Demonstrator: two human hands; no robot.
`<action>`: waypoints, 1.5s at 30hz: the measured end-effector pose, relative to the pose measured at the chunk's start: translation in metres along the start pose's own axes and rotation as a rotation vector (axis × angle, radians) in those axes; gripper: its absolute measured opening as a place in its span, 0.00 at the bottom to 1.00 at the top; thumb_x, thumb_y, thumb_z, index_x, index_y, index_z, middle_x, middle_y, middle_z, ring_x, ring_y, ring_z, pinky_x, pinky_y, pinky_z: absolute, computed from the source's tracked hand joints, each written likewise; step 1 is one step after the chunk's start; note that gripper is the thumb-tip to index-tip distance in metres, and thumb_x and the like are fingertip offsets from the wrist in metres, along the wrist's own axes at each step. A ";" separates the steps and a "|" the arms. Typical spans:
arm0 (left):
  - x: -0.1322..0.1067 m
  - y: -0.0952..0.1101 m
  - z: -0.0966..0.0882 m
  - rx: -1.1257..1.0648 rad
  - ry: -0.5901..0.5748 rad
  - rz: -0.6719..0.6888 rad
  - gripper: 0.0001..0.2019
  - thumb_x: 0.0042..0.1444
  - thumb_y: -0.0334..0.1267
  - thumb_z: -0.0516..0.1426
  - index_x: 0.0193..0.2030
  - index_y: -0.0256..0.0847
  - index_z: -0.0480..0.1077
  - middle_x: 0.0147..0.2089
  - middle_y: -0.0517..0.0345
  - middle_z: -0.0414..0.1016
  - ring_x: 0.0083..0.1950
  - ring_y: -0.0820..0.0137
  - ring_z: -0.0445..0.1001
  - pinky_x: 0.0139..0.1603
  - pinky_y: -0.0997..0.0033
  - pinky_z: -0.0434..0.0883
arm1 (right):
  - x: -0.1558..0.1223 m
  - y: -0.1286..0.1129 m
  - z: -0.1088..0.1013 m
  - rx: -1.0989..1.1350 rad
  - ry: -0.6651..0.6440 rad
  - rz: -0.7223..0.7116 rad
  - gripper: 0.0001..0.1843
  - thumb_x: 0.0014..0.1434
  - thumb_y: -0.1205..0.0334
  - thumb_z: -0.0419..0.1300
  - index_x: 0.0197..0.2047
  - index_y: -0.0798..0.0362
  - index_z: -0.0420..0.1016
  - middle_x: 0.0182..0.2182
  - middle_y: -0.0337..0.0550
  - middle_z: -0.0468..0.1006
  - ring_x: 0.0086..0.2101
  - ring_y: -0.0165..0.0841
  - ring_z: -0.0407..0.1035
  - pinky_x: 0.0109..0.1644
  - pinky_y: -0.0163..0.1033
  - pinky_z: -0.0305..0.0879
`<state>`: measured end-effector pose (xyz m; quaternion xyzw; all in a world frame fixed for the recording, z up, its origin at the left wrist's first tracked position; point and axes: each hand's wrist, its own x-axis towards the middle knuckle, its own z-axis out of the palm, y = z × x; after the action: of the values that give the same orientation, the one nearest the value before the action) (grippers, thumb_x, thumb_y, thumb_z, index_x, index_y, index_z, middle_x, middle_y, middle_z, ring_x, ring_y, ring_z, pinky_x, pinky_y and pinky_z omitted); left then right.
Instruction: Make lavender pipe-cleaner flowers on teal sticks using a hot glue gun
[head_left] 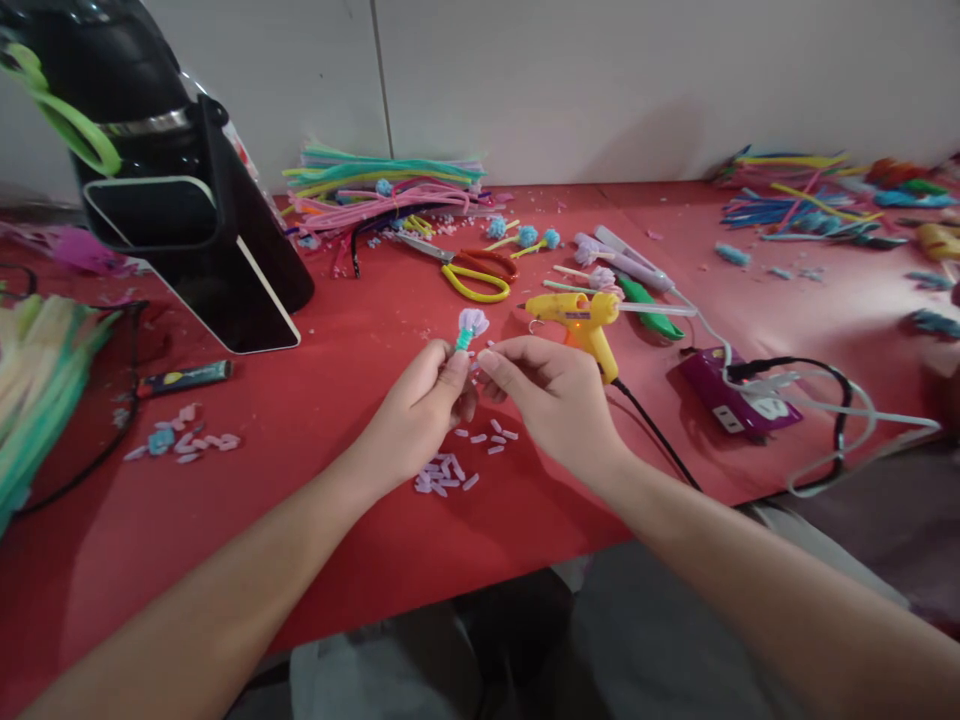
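Note:
My left hand is closed around a small pipe-cleaner flower, upright, with a pale lilac head and a teal band below it. Close by on the right, my right hand has thumb and fingertips pinched together beside the flower; what they hold, if anything, is too small to make out. Under my hands lies a loose pile of short lilac pipe-cleaner pieces, a few scattered nearer the fingers. Just beyond my right hand a yellow hot glue gun rests with its orange light showing.
Scissors lie ahead, before a bundle of pipe cleaners. A tall black bottle stands left, near a lighter. To the right are a lilac hair-straightener-like tool, a green object and a purple power box with cables.

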<state>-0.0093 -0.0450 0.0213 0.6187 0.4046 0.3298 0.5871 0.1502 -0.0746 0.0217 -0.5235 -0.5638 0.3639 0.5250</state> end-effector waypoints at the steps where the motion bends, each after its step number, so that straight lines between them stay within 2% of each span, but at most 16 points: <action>1: 0.000 0.000 0.000 -0.001 -0.010 0.003 0.15 0.73 0.47 0.48 0.36 0.41 0.61 0.28 0.65 0.67 0.23 0.80 0.58 0.24 0.74 0.57 | -0.001 0.000 0.001 -0.003 0.012 -0.001 0.09 0.63 0.59 0.64 0.33 0.54 0.79 0.26 0.38 0.79 0.27 0.28 0.71 0.34 0.35 0.70; 7: -0.002 -0.002 0.000 0.027 -0.030 0.029 0.16 0.73 0.48 0.48 0.36 0.41 0.61 0.27 0.65 0.67 0.25 0.78 0.61 0.26 0.74 0.59 | -0.003 -0.003 0.003 -0.004 0.020 -0.004 0.08 0.63 0.59 0.65 0.33 0.53 0.78 0.26 0.38 0.80 0.27 0.28 0.72 0.33 0.35 0.68; 12: -0.003 0.002 -0.003 0.067 -0.040 0.066 0.16 0.72 0.48 0.49 0.34 0.41 0.59 0.27 0.65 0.65 0.24 0.79 0.59 0.25 0.74 0.59 | 0.000 -0.002 0.001 0.111 -0.132 0.039 0.13 0.66 0.56 0.62 0.31 0.53 0.74 0.24 0.37 0.78 0.26 0.26 0.68 0.33 0.35 0.66; 17: -0.003 0.007 -0.003 0.015 -0.088 0.069 0.17 0.71 0.48 0.50 0.33 0.42 0.59 0.25 0.65 0.62 0.22 0.78 0.58 0.23 0.74 0.58 | 0.002 0.000 -0.004 0.252 -0.271 0.163 0.17 0.67 0.50 0.61 0.32 0.53 0.72 0.24 0.37 0.76 0.26 0.26 0.65 0.32 0.35 0.64; 21: -0.002 0.007 -0.003 0.005 -0.081 0.036 0.16 0.71 0.47 0.50 0.33 0.42 0.59 0.24 0.66 0.62 0.21 0.79 0.56 0.22 0.75 0.57 | 0.002 -0.002 -0.009 0.172 -0.215 0.156 0.17 0.63 0.48 0.65 0.32 0.53 0.75 0.24 0.35 0.73 0.25 0.26 0.65 0.31 0.35 0.64; 28: -0.003 0.006 -0.005 0.109 -0.043 0.020 0.17 0.72 0.47 0.50 0.32 0.42 0.58 0.25 0.66 0.63 0.23 0.79 0.58 0.25 0.75 0.58 | 0.004 -0.007 -0.019 0.052 -0.171 0.053 0.10 0.61 0.56 0.66 0.33 0.54 0.77 0.27 0.38 0.78 0.27 0.27 0.68 0.33 0.35 0.68; 35: -0.002 0.007 -0.008 0.124 -0.044 0.001 0.17 0.71 0.47 0.50 0.31 0.42 0.58 0.25 0.65 0.63 0.22 0.78 0.56 0.24 0.73 0.55 | 0.011 -0.010 -0.035 -0.042 -0.023 -0.042 0.06 0.58 0.59 0.68 0.32 0.51 0.79 0.30 0.40 0.81 0.31 0.31 0.73 0.38 0.40 0.73; 45: -0.003 0.013 -0.004 0.192 -0.051 -0.002 0.17 0.70 0.44 0.50 0.29 0.42 0.58 0.24 0.66 0.60 0.23 0.77 0.56 0.26 0.73 0.58 | 0.010 -0.009 -0.034 -0.215 -0.052 -0.198 0.05 0.63 0.60 0.65 0.37 0.51 0.82 0.34 0.40 0.83 0.35 0.33 0.74 0.40 0.41 0.70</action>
<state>-0.0132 -0.0457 0.0348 0.6799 0.4200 0.2729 0.5355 0.1826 -0.0715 0.0388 -0.5092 -0.6617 0.2611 0.4844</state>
